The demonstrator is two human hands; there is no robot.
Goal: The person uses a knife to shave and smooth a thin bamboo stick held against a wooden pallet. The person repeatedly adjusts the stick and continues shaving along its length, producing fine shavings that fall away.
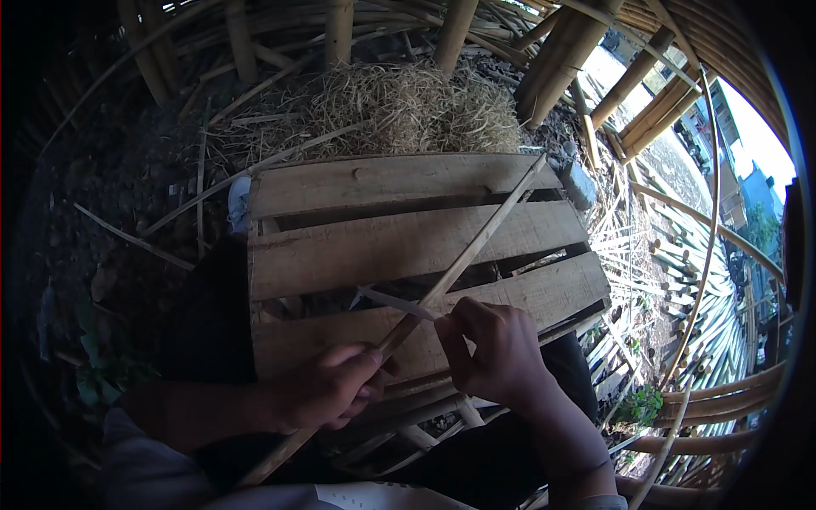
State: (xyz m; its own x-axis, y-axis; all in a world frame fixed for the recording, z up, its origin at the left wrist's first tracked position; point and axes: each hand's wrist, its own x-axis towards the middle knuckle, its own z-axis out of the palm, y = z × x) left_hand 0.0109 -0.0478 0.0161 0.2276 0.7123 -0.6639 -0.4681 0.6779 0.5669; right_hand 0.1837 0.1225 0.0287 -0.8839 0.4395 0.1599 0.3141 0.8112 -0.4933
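Observation:
A long, pale bamboo strip point(484, 231) runs slantwise over a slatted wooden crate point(340, 255), from beside my lap up to the crate's far right corner. My left hand point(336, 387) is closed around the lower part of the strip. In my right hand point(493, 348), fingers curled tight, is a knife point(395, 302); its handle is hidden in the fist. The thin, light blade lies across the strip just beyond my left hand, its tip pointing left over a gap between slats.
Behind the crate lies a heap of curly shavings point(408, 106) among upright bamboo posts point(338, 34). A grey block point(579, 185) sits by the crate's far right corner. Many cut bamboo poles point(688, 297) are stacked at right, near a small green plant point(639, 406). Loose strips litter the left ground.

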